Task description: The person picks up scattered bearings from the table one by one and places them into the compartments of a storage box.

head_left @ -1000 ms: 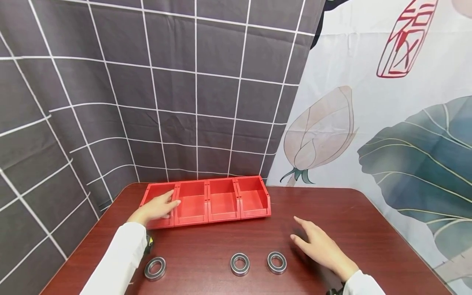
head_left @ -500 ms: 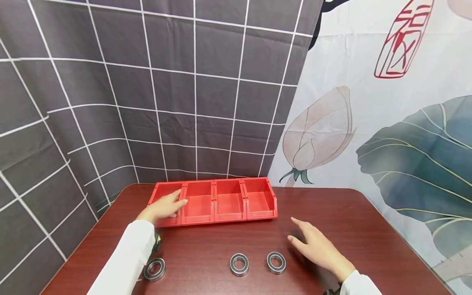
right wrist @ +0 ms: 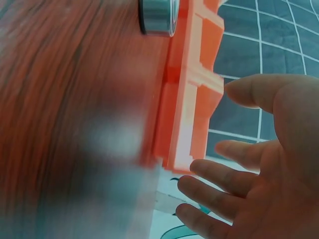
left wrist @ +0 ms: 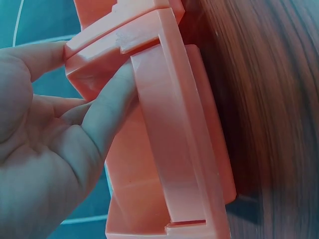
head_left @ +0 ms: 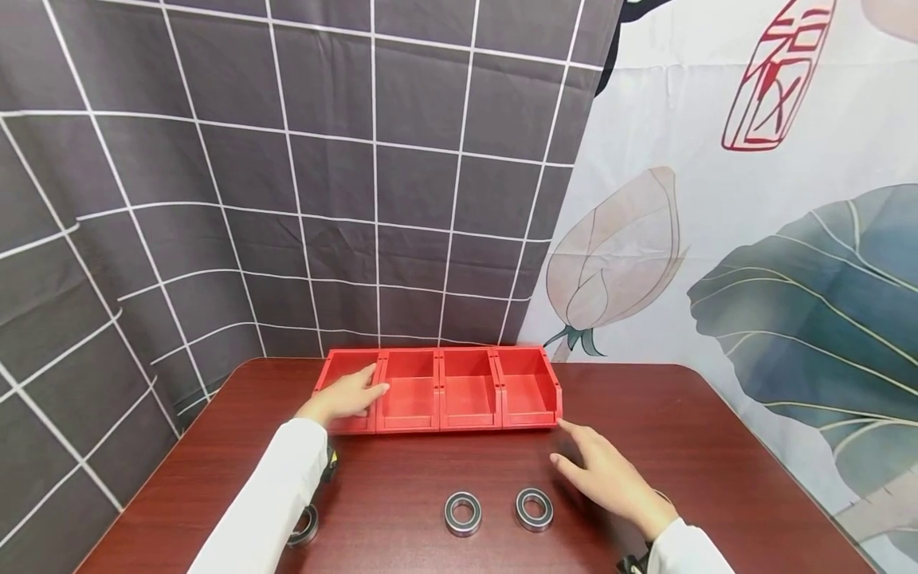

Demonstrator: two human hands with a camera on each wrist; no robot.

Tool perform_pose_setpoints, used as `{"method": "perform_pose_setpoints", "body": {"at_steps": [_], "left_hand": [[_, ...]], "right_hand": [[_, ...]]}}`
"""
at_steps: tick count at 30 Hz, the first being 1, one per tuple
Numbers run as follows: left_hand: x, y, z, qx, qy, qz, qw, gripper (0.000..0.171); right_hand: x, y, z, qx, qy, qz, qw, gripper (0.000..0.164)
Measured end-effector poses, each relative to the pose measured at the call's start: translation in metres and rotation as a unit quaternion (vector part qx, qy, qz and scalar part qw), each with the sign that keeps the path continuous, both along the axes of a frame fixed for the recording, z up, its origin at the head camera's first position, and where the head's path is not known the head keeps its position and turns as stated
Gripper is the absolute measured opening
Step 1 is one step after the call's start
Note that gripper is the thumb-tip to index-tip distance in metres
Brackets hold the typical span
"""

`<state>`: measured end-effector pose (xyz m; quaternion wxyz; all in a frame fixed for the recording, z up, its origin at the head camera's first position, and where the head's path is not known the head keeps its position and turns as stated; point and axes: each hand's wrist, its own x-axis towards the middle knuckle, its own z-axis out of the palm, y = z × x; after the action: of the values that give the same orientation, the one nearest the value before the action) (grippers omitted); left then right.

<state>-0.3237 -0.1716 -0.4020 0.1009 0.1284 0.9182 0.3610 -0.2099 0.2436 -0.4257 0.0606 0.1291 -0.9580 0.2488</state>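
Observation:
A row of red plastic storage bins, joined side by side, stands at the back of the table. My left hand grips the divider at the leftmost bin, with the thumb over its rim and fingers inside that bin. In the left wrist view, a finger presses near the bin's front wall. My right hand hovers near the row's front right corner, fingers spread and holding nothing. Two ball bearings lie flat in front: a middle bearing and a right bearing. A left bearing is partly hidden by the sleeve.
The dark red wooden table has rounded back corners. Behind it hangs a grey cloth with a white grid, beside a white cloth with a printed flower bud.
The row of red bins has slid right along with my left hand, closer to my right hand. The left sleeve now covers part of the left bearing. The bearings stay in place.

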Motion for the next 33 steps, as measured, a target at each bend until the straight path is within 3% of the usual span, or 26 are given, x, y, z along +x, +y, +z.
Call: {"method": "perform_pose_setpoints", "body": {"at_steps": [9, 15, 22, 33], "left_hand": [[-0.002, 0.015, 0.000, -0.001, -0.005, 0.000, 1.0000, 0.070], [-0.006, 0.026, 0.003, 0.021, -0.014, -0.001, 0.9997, 0.068], [-0.010, 0.039, 0.001, 0.020, -0.008, -0.019, 0.9996, 0.068], [-0.010, 0.050, 0.003, 0.006, -0.007, -0.012, 0.9999, 0.068]], "right_hand": [[-0.003, -0.006, 0.001, 0.003, -0.009, -0.013, 1.000, 0.061], [-0.002, -0.004, 0.000, 0.012, 0.004, -0.009, 1.000, 0.059], [0.005, 0.006, 0.001, 0.041, 0.007, -0.023, 0.999, 0.053], [0.014, 0.023, 0.003, 0.061, 0.021, -0.024, 0.998, 0.050]]}}
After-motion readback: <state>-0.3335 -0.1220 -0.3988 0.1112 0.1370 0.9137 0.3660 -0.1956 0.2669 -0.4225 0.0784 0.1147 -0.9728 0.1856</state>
